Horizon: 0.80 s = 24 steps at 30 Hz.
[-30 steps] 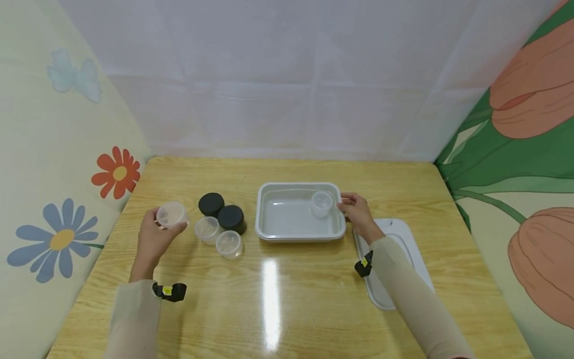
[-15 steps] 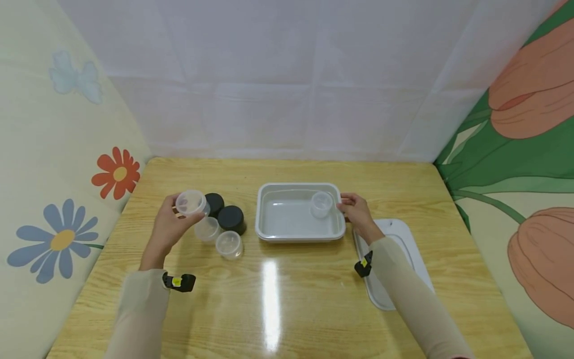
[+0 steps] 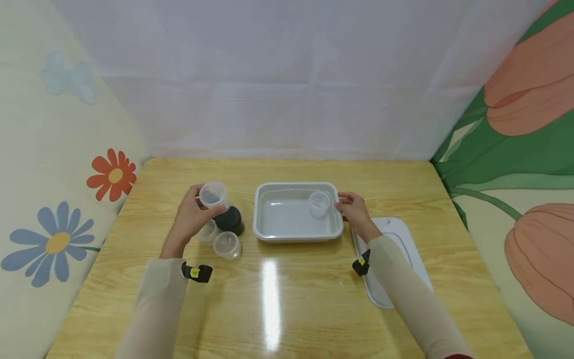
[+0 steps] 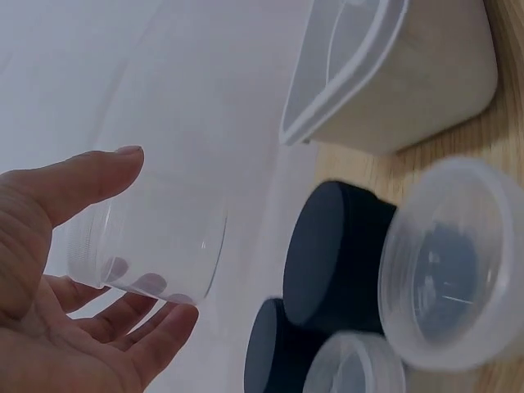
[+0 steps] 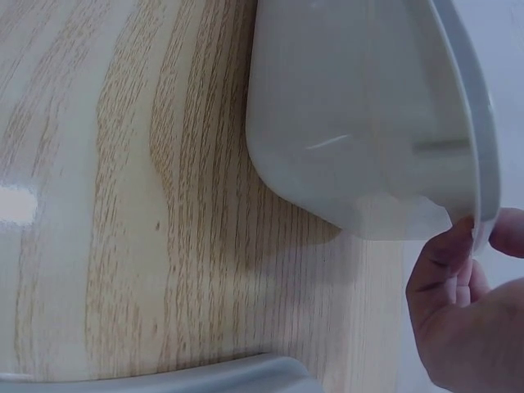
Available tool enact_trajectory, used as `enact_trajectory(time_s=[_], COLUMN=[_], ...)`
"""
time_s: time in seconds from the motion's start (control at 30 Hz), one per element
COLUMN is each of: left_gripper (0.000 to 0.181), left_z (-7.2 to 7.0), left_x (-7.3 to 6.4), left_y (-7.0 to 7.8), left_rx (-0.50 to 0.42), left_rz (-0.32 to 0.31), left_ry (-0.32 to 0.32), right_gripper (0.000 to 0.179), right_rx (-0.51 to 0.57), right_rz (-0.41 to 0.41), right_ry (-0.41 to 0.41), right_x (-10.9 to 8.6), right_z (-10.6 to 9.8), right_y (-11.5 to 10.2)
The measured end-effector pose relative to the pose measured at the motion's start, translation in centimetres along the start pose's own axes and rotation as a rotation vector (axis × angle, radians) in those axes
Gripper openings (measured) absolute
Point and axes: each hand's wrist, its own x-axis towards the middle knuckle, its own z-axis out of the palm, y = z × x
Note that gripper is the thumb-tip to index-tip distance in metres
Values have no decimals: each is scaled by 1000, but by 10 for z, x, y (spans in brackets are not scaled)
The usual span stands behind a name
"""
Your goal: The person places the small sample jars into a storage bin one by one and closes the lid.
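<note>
My left hand (image 3: 194,215) holds a clear plastic cup (image 4: 168,237) by its side, thumb on one side and fingers on the other. In the head view this cup is raised over the back of the jar group and overlaps a black-lidded jar (image 3: 229,221). The right hand (image 3: 356,213) pinches the right rim of a white rectangular tub (image 3: 287,238), as the right wrist view shows, with the thumb inside and fingers beneath the lip. Inside the tub, at its right end, stands another clear cup (image 3: 319,204).
Two more clear cups, one at the front (image 3: 227,245) and one further left (image 3: 207,232), stand beside the dark jars. A white lid (image 3: 399,249) lies on the wooden table (image 3: 309,299) under the right forearm. A white cloth (image 3: 287,99) hangs behind the table.
My left hand has carried the clear cup rightward and slightly back, from left of the jars to above them. The right hand has stayed on the tub's rim.
</note>
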Motion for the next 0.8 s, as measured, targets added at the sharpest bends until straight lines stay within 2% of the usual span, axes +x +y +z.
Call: enact_trajectory(time_s=[0.27, 0.57, 0.8], left_gripper=[71, 70, 71], left_z=[24, 52, 77], left_x=[14, 28, 36], left_y=[16, 27, 32], left_rx=[-33, -70, -59], left_rz=[42, 71, 114], left_ry=[-53, -116, -197], right_gripper=[44, 44, 44], right_rx=[0, -23, -19], right_rz=[-4, 7, 13], right_ry=[2, 0, 12], right_x=[1, 3, 4], right_z=[2, 2, 2], right_y=[1, 1, 2])
